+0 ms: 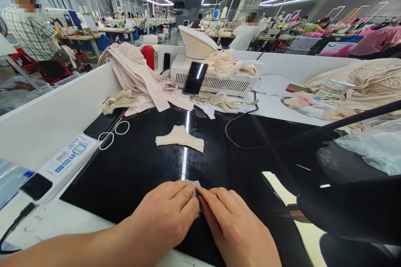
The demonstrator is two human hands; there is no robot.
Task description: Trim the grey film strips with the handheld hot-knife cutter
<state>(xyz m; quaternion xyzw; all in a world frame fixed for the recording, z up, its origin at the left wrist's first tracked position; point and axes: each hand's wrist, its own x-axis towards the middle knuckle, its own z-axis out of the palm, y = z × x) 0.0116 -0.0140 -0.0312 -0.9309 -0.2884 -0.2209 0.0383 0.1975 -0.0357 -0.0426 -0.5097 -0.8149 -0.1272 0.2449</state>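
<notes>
Near the front of the glossy black work surface, my left hand and my right hand meet fingertip to fingertip. Both are closed on a small pale grey-white piece, thin like paper or film. Most of it is hidden under my fingers, so its kind is unclear. Beyond my hands lies a cream fabric piece, flat, with a raised middle and two side arms.
Beige fabric strips pile at the back left. A phone leans on a vented white box. A black cable loops behind. At right stand a dark machine part and a plastic bag. People work at machines beyond.
</notes>
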